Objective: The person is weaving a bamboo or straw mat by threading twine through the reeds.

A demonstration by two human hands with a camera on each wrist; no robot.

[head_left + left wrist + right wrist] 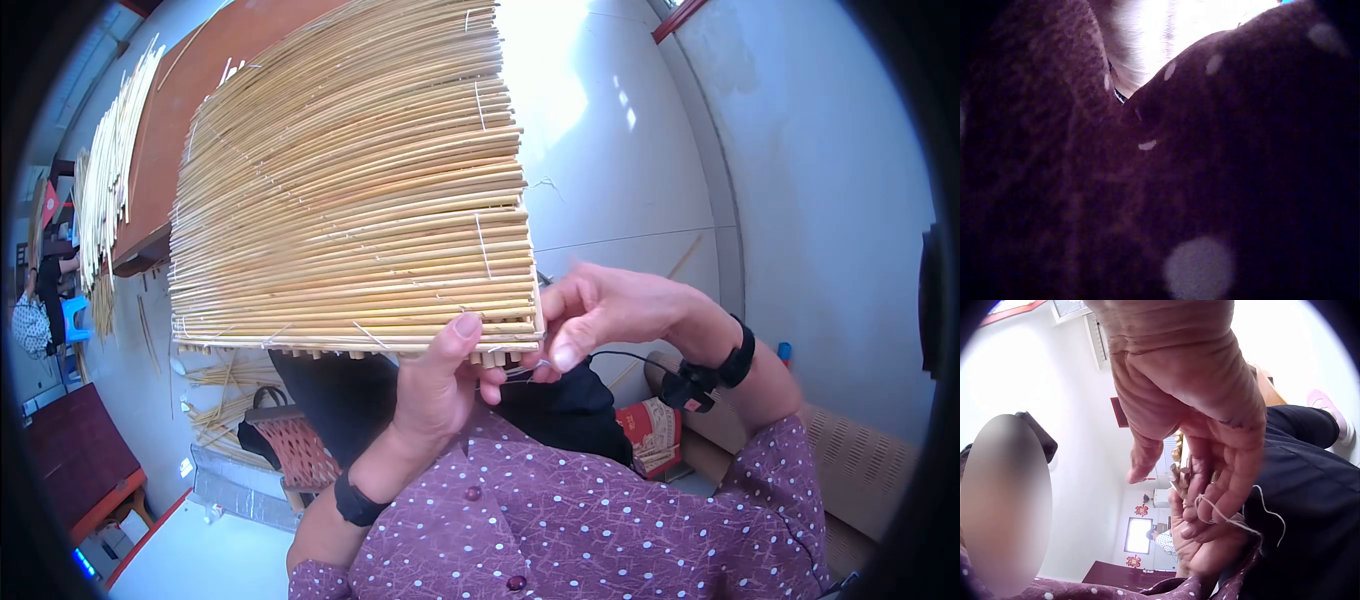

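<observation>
A large mat of thin tan stalks (pixel 350 200), stitched with white string, fills the upper middle of the head view. The left hand (pixel 437 385) grips its near edge close to the right corner, thumb on top and fingers beneath. At that corner the right hand (pixel 610 312) has its fingers curled by the stalk ends. In the right wrist view, white string (pixel 1229 519) loops around the fingers of the right hand (pixel 1191 394), and the left hand (pixel 1207 550) is just below. Dark dotted cloth (pixel 1147 187) hides the left hand in the left wrist view.
A brown table (pixel 205 75) stands under and behind the mat, with loose pale stalks (pixel 112 160) at its left. More stalks (pixel 225 400) lie on the floor by a woven-seat chair (pixel 300 450). A red box (pixel 650 432) is at the right. Another person (pixel 38 315) is at far left.
</observation>
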